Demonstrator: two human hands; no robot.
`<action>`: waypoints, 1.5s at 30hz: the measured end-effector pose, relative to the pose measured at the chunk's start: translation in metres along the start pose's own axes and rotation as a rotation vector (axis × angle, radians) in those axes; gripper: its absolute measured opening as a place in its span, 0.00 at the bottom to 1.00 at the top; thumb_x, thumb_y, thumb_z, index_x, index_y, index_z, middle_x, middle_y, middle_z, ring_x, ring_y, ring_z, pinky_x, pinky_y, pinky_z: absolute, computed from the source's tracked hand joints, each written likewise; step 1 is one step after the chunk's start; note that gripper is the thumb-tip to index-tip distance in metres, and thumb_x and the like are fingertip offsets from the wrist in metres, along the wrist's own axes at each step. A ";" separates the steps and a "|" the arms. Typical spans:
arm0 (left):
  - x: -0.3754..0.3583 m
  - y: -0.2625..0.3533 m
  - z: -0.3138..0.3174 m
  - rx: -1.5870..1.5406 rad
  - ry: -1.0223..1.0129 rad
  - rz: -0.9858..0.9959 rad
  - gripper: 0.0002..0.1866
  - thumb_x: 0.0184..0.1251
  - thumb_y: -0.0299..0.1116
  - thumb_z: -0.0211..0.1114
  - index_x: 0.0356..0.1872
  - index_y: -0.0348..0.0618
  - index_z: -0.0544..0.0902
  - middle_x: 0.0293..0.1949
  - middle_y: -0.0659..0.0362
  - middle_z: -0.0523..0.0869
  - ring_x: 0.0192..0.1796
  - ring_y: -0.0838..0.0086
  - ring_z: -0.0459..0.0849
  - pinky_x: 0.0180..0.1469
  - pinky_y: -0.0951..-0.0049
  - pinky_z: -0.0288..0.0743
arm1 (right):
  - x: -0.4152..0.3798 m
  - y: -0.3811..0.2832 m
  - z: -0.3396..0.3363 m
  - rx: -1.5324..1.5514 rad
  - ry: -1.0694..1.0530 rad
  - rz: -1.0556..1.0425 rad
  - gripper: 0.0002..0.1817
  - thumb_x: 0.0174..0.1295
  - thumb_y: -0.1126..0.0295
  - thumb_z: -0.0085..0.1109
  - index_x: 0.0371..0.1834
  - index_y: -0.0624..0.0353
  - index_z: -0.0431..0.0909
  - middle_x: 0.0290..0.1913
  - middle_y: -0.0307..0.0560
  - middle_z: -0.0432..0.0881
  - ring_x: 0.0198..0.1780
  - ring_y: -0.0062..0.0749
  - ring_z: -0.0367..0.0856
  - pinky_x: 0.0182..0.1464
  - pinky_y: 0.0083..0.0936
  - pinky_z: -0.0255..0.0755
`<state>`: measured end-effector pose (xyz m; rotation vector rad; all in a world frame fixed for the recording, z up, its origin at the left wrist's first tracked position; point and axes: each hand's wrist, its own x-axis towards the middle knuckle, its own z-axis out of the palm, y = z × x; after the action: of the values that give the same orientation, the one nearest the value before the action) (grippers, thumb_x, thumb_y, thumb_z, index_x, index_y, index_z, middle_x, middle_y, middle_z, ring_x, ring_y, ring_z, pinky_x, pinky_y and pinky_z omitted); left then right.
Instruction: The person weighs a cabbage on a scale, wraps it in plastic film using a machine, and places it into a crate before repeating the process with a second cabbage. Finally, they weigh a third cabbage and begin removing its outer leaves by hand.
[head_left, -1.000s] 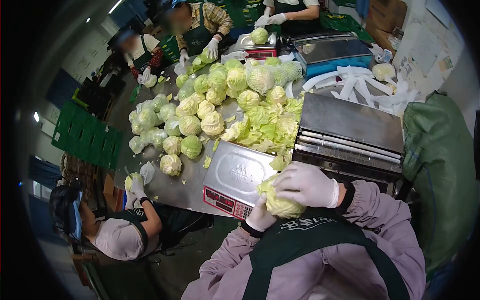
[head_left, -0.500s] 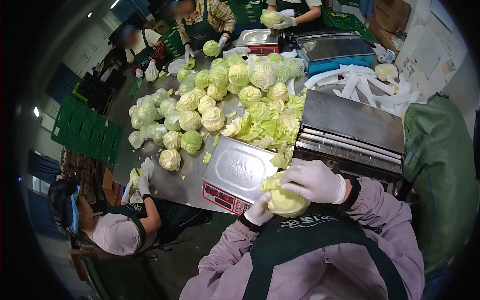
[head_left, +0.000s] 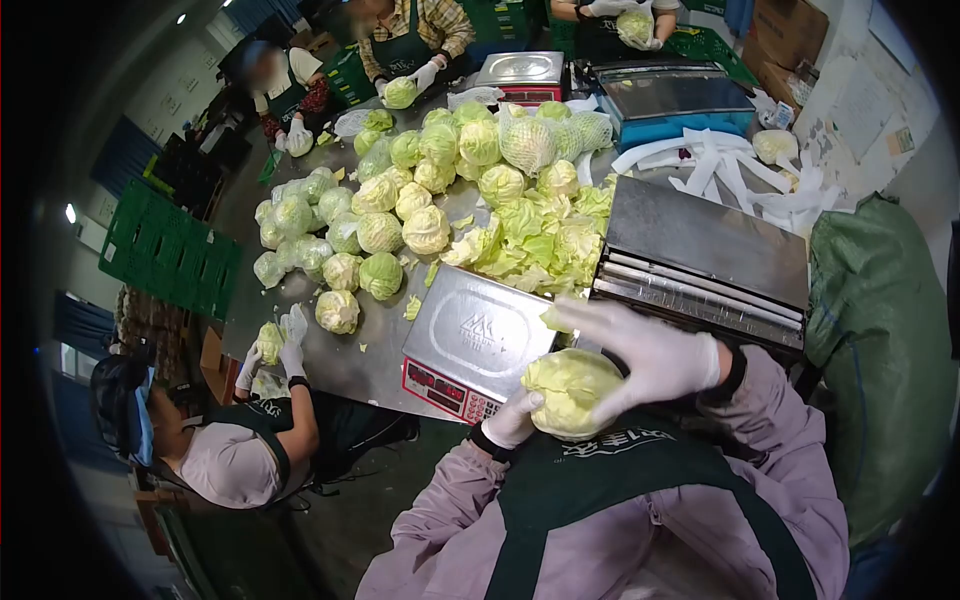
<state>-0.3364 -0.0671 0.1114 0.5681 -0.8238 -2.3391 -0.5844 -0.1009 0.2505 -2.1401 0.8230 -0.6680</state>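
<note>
A pale green cabbage [head_left: 570, 392] is held in front of my apron, just off the near corner of the silver scale [head_left: 485, 325]. My left hand [head_left: 510, 420], in a white glove, grips it from the left and below. Over its right side is my right hand [head_left: 650, 355], also gloved, fingers stretched apart toward the scale and the thumb side against the cabbage. A small leaf piece [head_left: 552, 320] shows by the right fingertips at the scale's edge. Loose leaves [head_left: 535, 240] lie heaped beyond the scale.
Many cabbages [head_left: 425, 230], some in foam nets or film, cover the metal table [head_left: 310, 335]. A wrapping machine [head_left: 705, 250] stands on my right beside a green sack [head_left: 880, 390]. One co-worker [head_left: 235, 440] sits at left; others handle cabbages across the table.
My right hand has opened from its pinch on the cabbage's top and spread its fingers. The cabbage has turned so more of its top shows. Co-workers' hands have shifted.
</note>
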 end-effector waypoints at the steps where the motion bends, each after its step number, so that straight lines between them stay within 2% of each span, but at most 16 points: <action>1: 0.000 0.003 0.001 0.014 0.020 0.011 0.48 0.57 0.53 0.70 0.71 0.36 0.57 0.67 0.51 0.69 0.68 0.65 0.70 0.69 0.64 0.64 | -0.004 -0.005 0.005 -0.039 -0.147 0.005 0.53 0.48 0.50 0.74 0.74 0.62 0.56 0.73 0.67 0.57 0.75 0.53 0.52 0.75 0.41 0.48; 2: 0.000 0.003 -0.002 0.012 0.023 0.013 0.48 0.57 0.53 0.70 0.71 0.36 0.57 0.67 0.51 0.69 0.68 0.65 0.70 0.69 0.64 0.64 | -0.005 -0.012 0.011 -0.220 -0.082 -0.022 0.39 0.52 0.57 0.72 0.67 0.60 0.68 0.65 0.63 0.71 0.67 0.50 0.68 0.68 0.37 0.62; 3: 0.001 0.004 -0.006 0.056 0.000 0.027 0.50 0.55 0.53 0.70 0.72 0.37 0.55 0.68 0.52 0.67 0.69 0.64 0.68 0.70 0.63 0.62 | -0.005 -0.007 0.012 -0.219 -0.084 -0.024 0.39 0.52 0.57 0.72 0.67 0.60 0.68 0.65 0.63 0.71 0.67 0.50 0.68 0.68 0.37 0.62; 5: 0.002 0.010 -0.006 0.101 -0.022 0.040 0.51 0.54 0.53 0.71 0.72 0.38 0.54 0.68 0.52 0.66 0.70 0.64 0.66 0.71 0.63 0.60 | -0.005 0.009 0.014 0.133 -0.056 0.194 0.19 0.56 0.61 0.65 0.49 0.58 0.82 0.47 0.57 0.83 0.52 0.46 0.81 0.55 0.33 0.73; 6: 0.003 0.013 -0.004 0.167 -0.063 0.072 0.53 0.51 0.54 0.72 0.73 0.38 0.52 0.69 0.52 0.64 0.71 0.64 0.64 0.72 0.63 0.58 | -0.002 0.015 0.013 0.106 0.181 0.127 0.08 0.59 0.69 0.59 0.37 0.58 0.85 0.35 0.51 0.85 0.37 0.39 0.85 0.42 0.31 0.77; 11: -0.006 0.026 0.013 0.138 -0.071 0.084 0.63 0.40 0.56 0.77 0.74 0.40 0.48 0.71 0.52 0.61 0.73 0.63 0.60 0.74 0.62 0.52 | 0.006 0.081 0.014 0.583 0.589 0.521 0.12 0.65 0.79 0.51 0.50 0.71 0.77 0.40 0.47 0.86 0.34 0.23 0.84 0.38 0.19 0.78; 13: -0.009 0.021 0.010 0.105 -0.058 0.090 0.64 0.38 0.56 0.79 0.74 0.40 0.49 0.70 0.52 0.62 0.73 0.63 0.61 0.74 0.61 0.55 | 0.002 0.088 0.020 0.491 0.588 0.430 0.17 0.64 0.76 0.55 0.55 0.70 0.75 0.41 0.50 0.85 0.39 0.26 0.86 0.39 0.21 0.78; 15: -0.017 0.017 0.008 0.019 0.001 0.049 0.63 0.38 0.56 0.79 0.74 0.40 0.51 0.70 0.52 0.63 0.72 0.63 0.63 0.73 0.60 0.58 | -0.001 0.076 0.035 -0.243 0.606 0.159 0.26 0.61 0.72 0.61 0.62 0.69 0.70 0.46 0.55 0.84 0.47 0.31 0.85 0.45 0.25 0.78; 16: -0.018 0.011 0.001 0.008 0.020 0.067 0.62 0.39 0.55 0.79 0.74 0.41 0.52 0.69 0.52 0.65 0.71 0.64 0.65 0.72 0.60 0.59 | -0.007 0.068 0.033 -0.207 0.481 0.152 0.33 0.58 0.68 0.65 0.67 0.67 0.65 0.53 0.60 0.80 0.52 0.37 0.83 0.52 0.28 0.76; 17: -0.018 0.011 -0.001 0.007 0.021 0.065 0.62 0.39 0.55 0.79 0.74 0.41 0.52 0.69 0.52 0.65 0.71 0.64 0.65 0.72 0.60 0.59 | -0.005 0.037 0.020 0.186 0.258 0.412 0.35 0.59 0.64 0.66 0.68 0.66 0.65 0.57 0.61 0.78 0.53 0.41 0.82 0.56 0.30 0.74; 19: -0.019 0.012 -0.004 -0.021 0.029 0.098 0.62 0.39 0.55 0.78 0.74 0.42 0.50 0.70 0.51 0.63 0.72 0.62 0.63 0.73 0.59 0.58 | -0.013 0.024 0.024 0.341 0.089 0.301 0.36 0.60 0.59 0.67 0.68 0.63 0.66 0.53 0.62 0.80 0.50 0.40 0.83 0.54 0.30 0.74; 25: -0.019 0.039 0.005 0.230 -0.043 0.147 0.67 0.36 0.49 0.84 0.74 0.43 0.46 0.71 0.51 0.59 0.73 0.61 0.60 0.74 0.59 0.55 | -0.017 0.026 0.042 0.379 0.104 0.344 0.32 0.61 0.51 0.65 0.61 0.64 0.74 0.47 0.59 0.84 0.48 0.40 0.84 0.52 0.28 0.75; 30: -0.015 0.054 0.008 0.489 -0.192 0.066 0.66 0.37 0.48 0.85 0.74 0.41 0.47 0.69 0.52 0.60 0.71 0.65 0.61 0.72 0.63 0.55 | -0.018 0.026 0.035 0.477 -0.079 0.405 0.33 0.58 0.54 0.70 0.62 0.64 0.74 0.46 0.52 0.85 0.47 0.27 0.82 0.55 0.24 0.73; 41: 0.000 0.060 0.022 0.711 -0.269 0.081 0.59 0.41 0.47 0.82 0.73 0.41 0.53 0.68 0.53 0.63 0.71 0.65 0.61 0.73 0.63 0.54 | -0.038 0.016 0.014 0.453 -0.199 0.467 0.31 0.59 0.59 0.69 0.63 0.60 0.74 0.53 0.54 0.81 0.51 0.35 0.81 0.56 0.29 0.74; 43: 0.001 0.055 0.022 0.601 -0.223 0.016 0.55 0.46 0.46 0.79 0.72 0.41 0.55 0.68 0.53 0.64 0.71 0.65 0.61 0.73 0.64 0.54 | -0.037 0.010 0.018 0.058 0.031 -0.075 0.32 0.55 0.58 0.70 0.63 0.57 0.74 0.60 0.55 0.77 0.57 0.43 0.77 0.60 0.35 0.70; 45: 0.007 0.059 0.024 0.697 -0.245 0.053 0.52 0.50 0.45 0.77 0.72 0.41 0.55 0.68 0.54 0.63 0.72 0.66 0.61 0.73 0.64 0.53 | -0.027 -0.016 0.014 -0.027 -0.047 -0.062 0.36 0.52 0.53 0.71 0.63 0.57 0.74 0.64 0.54 0.72 0.59 0.50 0.72 0.63 0.38 0.66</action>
<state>-0.3319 -0.0993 0.1664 0.5236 -1.7681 -2.0591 -0.5871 -0.0661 0.2494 -2.2050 0.7474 -0.6384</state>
